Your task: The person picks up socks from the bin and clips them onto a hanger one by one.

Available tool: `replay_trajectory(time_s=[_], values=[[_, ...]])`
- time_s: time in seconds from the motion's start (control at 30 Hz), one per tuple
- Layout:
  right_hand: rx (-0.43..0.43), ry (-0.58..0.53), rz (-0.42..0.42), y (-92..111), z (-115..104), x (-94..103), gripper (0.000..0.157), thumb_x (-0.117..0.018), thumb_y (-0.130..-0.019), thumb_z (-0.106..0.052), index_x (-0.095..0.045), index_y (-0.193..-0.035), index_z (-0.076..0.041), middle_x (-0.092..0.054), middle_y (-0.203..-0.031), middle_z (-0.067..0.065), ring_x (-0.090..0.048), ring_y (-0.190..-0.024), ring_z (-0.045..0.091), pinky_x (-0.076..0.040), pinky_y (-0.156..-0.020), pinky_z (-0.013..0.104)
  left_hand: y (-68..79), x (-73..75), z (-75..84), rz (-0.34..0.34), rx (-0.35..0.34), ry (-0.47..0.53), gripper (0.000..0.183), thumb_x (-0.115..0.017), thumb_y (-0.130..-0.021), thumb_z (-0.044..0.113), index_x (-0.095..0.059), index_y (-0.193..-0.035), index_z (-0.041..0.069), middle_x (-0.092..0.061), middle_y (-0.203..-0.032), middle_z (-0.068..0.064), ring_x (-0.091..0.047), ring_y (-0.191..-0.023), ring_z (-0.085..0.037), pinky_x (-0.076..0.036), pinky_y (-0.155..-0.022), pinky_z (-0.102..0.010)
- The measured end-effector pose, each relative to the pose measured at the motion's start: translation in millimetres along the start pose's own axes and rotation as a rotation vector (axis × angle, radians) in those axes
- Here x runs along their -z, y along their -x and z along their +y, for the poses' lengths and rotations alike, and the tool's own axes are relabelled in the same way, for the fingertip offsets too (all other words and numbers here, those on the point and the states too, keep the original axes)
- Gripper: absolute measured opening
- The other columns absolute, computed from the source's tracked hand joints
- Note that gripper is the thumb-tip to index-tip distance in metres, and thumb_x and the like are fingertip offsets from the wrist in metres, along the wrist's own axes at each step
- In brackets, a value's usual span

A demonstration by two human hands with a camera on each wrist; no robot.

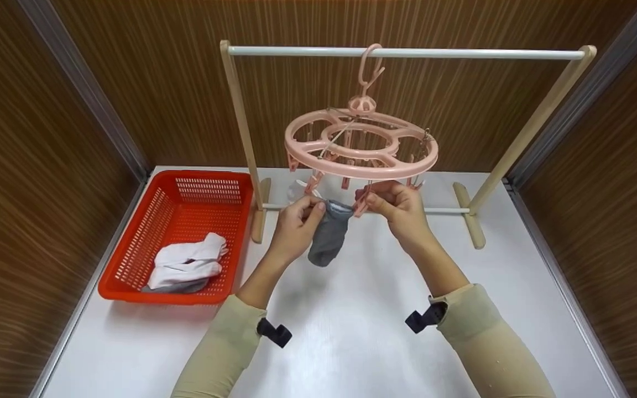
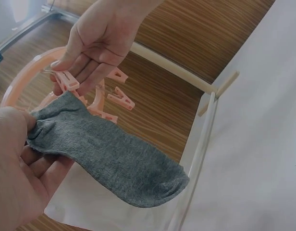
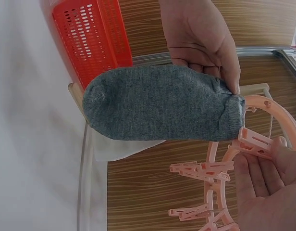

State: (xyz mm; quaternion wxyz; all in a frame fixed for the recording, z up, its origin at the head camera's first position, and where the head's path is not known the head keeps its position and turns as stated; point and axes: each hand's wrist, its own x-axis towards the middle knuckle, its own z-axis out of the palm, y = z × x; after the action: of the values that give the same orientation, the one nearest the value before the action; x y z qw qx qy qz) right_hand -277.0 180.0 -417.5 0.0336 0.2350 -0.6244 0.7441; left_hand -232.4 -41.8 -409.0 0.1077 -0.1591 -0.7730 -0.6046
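Observation:
A grey sock (image 1: 329, 237) hangs toe down beneath a round pink clip hanger (image 1: 304, 152). My left hand (image 1: 295, 225) pinches one corner of its cuff between thumb and fingers. At the cuff's other corner, my right hand (image 1: 405, 213) pinches a pink clothespin (image 3: 253, 143) belonging to the hanger. The clothespin's tip meets the cuff edge in the right wrist view; whether it bites the fabric I cannot tell. Further clothespins (image 3: 201, 168) dangle from the ring. Something white (image 1: 296, 190) shows behind my left hand, mostly hidden.
The hanger hooks over the white bar (image 1: 296, 51) of a rack with wooden legs (image 1: 534, 127). On the left stands a red basket (image 1: 125, 232) holding white socks (image 1: 188, 262) and a grey piece (image 1: 177, 287). Wood-grain walls enclose the white table (image 1: 351, 342).

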Motion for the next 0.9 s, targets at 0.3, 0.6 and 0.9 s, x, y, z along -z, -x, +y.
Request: replay_trajectory(time_s=[0.3, 0.6, 0.9], values=[[0.01, 0.001, -0.018, -1, 1, -0.1, 0.017, -0.058, -0.097, 0.003, -0.06, -0.108, 0.015, -0.069, -0.1, 0.028, -0.074, -0.079, 0.023, -0.06, -0.081, 0.042, -9.0, -9.8, -34.0, -0.027, -0.005, 0.035, 0.02, -0.055, -0.103, 0.016, -0.067, -0.107, 0.0, -0.07, -0.088, -0.014, -0.061, -0.075, -0.021, -0.048, -0.066, -0.025], [-0.013, 0.008, -0.015, -1, -1, -1.4, 0.017, -0.06, -0.097, 0.001, -0.062, -0.109, 0.012, -0.071, -0.101, 0.025, -0.073, -0.083, 0.022, -0.06, -0.082, 0.041, -12.0, -15.8, -33.7, -0.038, -0.071, -0.003, 0.02, -0.055, -0.103, 0.02, -0.068, -0.105, 0.005, -0.068, -0.09, -0.004, -0.061, -0.078, -0.012, -0.052, -0.069, -0.025], [-0.014, -0.006, -0.036, -2, -1, -0.4, 0.017, -0.057, -0.097, 0.004, -0.061, -0.111, 0.014, -0.071, -0.099, 0.023, -0.073, -0.08, 0.021, -0.06, -0.079, 0.039, -14.8, -18.5, -33.4, -0.047, -0.091, -0.024, 0.022, -0.056, -0.103, 0.022, -0.069, -0.107, 0.005, -0.069, -0.094, -0.004, -0.061, -0.084, -0.013, -0.053, -0.073, -0.026]])
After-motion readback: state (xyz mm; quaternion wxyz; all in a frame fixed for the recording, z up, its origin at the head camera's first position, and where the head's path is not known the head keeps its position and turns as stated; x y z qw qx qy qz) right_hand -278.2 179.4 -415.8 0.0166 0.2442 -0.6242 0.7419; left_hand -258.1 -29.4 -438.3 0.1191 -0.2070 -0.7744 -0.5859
